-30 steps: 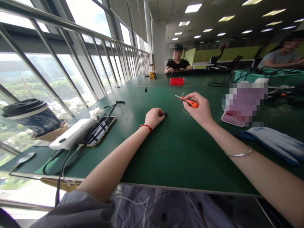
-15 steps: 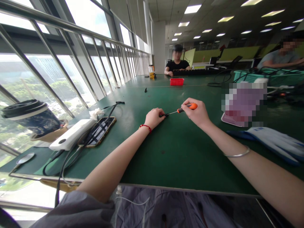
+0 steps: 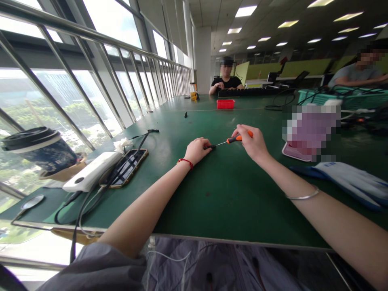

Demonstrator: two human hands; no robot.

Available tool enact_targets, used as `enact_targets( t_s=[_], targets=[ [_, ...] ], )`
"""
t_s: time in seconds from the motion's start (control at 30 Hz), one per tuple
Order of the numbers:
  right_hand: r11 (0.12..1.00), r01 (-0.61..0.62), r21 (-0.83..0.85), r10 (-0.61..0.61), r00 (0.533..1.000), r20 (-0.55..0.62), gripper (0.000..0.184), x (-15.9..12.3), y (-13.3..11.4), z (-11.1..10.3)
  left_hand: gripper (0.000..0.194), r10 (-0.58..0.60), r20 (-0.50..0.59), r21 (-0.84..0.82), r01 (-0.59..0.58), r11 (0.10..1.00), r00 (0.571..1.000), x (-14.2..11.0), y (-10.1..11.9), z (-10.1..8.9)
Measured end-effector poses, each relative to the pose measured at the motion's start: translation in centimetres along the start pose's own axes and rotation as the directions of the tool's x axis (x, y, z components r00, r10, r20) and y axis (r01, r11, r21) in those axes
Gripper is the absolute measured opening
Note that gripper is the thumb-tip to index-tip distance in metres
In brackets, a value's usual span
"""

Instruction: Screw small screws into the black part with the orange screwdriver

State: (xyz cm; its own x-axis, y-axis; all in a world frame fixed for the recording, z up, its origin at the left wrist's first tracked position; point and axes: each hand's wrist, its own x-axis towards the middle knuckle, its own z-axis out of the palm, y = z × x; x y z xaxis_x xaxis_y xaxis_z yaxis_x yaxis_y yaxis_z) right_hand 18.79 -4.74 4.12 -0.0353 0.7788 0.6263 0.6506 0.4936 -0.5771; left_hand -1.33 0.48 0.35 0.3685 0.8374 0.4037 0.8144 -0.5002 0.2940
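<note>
My left hand (image 3: 197, 150) rests on the green table (image 3: 230, 202), its fingers closed on a small black part (image 3: 213, 146) whose kind I cannot make out. Most of that part is hidden under the fingers. My right hand (image 3: 252, 141) grips an orange and black screwdriver (image 3: 234, 139) by its handle. The shaft slants down to the left, and its tip meets the right end of the black part.
Left of my arm lie a phone (image 3: 129, 167), a white power bank (image 3: 92, 171), cables and a lidded cup (image 3: 41, 147). Gloves (image 3: 354, 180) lie at right. Farther off are a red tray (image 3: 226, 104), a teal basket (image 3: 318, 99) and two people.
My right hand has brought the screwdriver down and left, from above the table to the black part. In the last half second its grip on the handle has shifted. My left hand stays put.
</note>
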Motion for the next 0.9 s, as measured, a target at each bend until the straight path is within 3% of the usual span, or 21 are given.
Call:
enact_targets(
  t_s=[0.13,0.3,0.47,0.63,0.77,0.83,0.9],
  targets=[
    [0.997,-0.033,0.068,0.042,0.989,-0.140,0.014,0.20,0.01,-0.01,0.014,0.018,0.010,0.006,-0.018,1.000,1.000,-0.05,0.12,-0.07],
    [0.999,-0.005,0.035,0.010,0.987,-0.161,0.015,0.28,0.37,-0.03,0.015,0.031,0.014,0.027,-0.032,0.999,0.999,0.00,0.04,-0.04],
    [1.000,0.004,-0.031,-0.010,0.980,-0.196,0.038,0.22,0.19,-0.18,0.014,0.063,0.013,0.049,-0.063,0.997,0.998,0.02,-0.04,-0.02],
    [1.000,-0.014,-0.009,0.012,0.982,-0.187,0.012,0.18,-0.19,-0.22,0.014,0.073,0.013,0.057,-0.074,0.996,0.997,-0.03,-0.01,-0.11],
    [0.998,-0.070,0.002,0.069,0.985,-0.157,0.020,0.26,-0.15,-0.16,0.014,0.073,0.021,0.058,-0.074,0.996,0.997,-0.02,-0.02,-0.13],
    [0.997,-0.071,-0.026,0.065,0.984,-0.167,0.032,0.28,-0.15,-0.16,0.015,0.069,0.029,0.058,-0.071,0.996,0.997,-0.02,0.00,-0.15],
    [0.998,-0.052,-0.038,0.045,0.982,-0.182,0.032,0.27,-0.13,-0.15,0.014,0.065,0.033,0.060,-0.067,0.996,0.997,-0.03,0.04,-0.17]
  ],
)
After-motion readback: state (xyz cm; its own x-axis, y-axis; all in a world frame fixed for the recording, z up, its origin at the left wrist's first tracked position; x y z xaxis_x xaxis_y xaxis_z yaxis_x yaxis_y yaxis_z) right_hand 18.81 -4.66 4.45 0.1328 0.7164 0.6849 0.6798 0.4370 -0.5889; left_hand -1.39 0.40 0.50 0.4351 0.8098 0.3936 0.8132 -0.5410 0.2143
